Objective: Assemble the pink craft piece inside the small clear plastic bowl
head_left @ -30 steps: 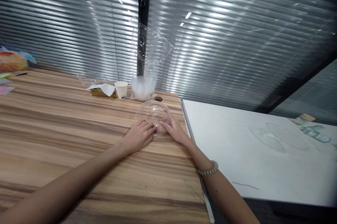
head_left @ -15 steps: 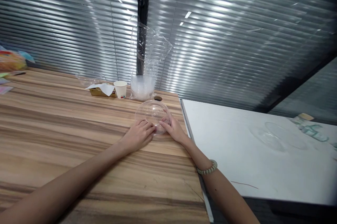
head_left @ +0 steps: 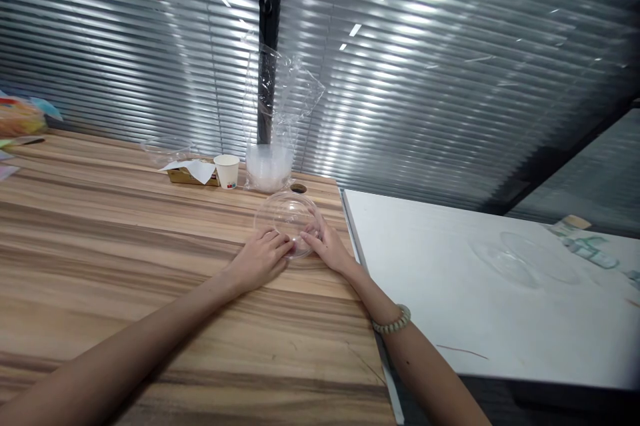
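Observation:
A round, clear plastic lid (head_left: 290, 213) is tilted up just above the wooden table, its face turned toward me. My left hand (head_left: 263, 254) pinches its near lower edge, fingers bent over the rim. On the right side my right hand (head_left: 327, 243) grips the lid, with the thumb on the near face and the fingers behind it, showing through the plastic. A beaded bracelet (head_left: 393, 321) circles my right wrist.
Behind the lid stand a clear bag with stacked plastic bowls (head_left: 269, 166), a paper cup (head_left: 227, 171) and a small box (head_left: 193, 173) with white paper. A cable hole (head_left: 299, 189) is nearby. Clear lids (head_left: 505, 259) lie on the white table (head_left: 425, 246) at right.
Both hands keep their hold on the lid, with hardly any movement. The whole view has shifted very slightly.

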`<state>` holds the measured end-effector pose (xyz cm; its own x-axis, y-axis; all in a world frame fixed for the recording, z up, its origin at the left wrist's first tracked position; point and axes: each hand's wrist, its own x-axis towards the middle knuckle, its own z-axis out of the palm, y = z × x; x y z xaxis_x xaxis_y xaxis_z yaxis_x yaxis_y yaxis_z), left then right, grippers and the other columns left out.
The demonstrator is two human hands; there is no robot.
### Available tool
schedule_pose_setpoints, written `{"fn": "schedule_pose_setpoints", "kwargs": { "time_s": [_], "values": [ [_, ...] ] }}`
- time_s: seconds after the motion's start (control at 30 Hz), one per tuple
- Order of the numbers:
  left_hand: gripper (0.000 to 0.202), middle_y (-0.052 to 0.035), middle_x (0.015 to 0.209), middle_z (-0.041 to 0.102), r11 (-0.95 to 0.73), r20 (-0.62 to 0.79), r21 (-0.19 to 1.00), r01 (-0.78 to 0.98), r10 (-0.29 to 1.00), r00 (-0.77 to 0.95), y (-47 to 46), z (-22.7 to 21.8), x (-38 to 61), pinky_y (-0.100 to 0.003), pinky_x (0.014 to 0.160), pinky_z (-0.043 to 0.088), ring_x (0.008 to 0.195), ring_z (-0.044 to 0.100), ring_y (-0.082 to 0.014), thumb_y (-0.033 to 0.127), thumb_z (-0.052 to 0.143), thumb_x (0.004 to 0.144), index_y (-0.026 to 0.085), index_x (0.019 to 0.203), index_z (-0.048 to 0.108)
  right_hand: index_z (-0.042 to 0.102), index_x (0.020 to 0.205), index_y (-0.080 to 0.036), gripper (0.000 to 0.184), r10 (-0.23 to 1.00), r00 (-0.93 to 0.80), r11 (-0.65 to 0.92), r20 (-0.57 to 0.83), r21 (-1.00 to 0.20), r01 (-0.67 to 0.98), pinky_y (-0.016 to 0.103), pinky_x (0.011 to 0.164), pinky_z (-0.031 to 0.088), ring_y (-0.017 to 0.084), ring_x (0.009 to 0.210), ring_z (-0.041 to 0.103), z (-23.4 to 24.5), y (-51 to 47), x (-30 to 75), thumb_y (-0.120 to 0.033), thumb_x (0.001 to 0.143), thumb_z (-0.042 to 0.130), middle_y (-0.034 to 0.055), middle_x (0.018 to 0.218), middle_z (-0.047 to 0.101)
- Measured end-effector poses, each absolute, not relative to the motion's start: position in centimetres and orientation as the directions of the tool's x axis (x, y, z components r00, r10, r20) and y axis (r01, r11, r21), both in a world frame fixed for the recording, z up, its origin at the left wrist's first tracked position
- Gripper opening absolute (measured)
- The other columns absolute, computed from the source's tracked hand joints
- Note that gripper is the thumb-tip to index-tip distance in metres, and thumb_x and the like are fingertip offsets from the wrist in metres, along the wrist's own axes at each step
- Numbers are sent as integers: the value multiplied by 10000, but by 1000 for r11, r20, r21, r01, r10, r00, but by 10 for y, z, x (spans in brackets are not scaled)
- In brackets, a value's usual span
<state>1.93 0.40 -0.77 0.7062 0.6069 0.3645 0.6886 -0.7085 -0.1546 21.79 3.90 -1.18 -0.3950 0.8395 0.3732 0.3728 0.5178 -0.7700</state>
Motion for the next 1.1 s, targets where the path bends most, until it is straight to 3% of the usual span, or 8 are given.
{"fn": "schedule_pose_setpoints", "kwargs": {
  "time_s": [1.1],
  "values": [
    [200, -59, 967, 641, -722, 404, -159, 673, 575, 712, 4, -8, 19, -363, 898, 389, 912, 560, -211, 181, 489, 859, 159, 1016, 611, 251, 1411, -215, 628, 836, -402, 519, 374, -778, 356, 338, 775, 474, 190, 816, 602, -15, 41, 219, -363, 867, 527, 25, 874, 625]
  ]
}}
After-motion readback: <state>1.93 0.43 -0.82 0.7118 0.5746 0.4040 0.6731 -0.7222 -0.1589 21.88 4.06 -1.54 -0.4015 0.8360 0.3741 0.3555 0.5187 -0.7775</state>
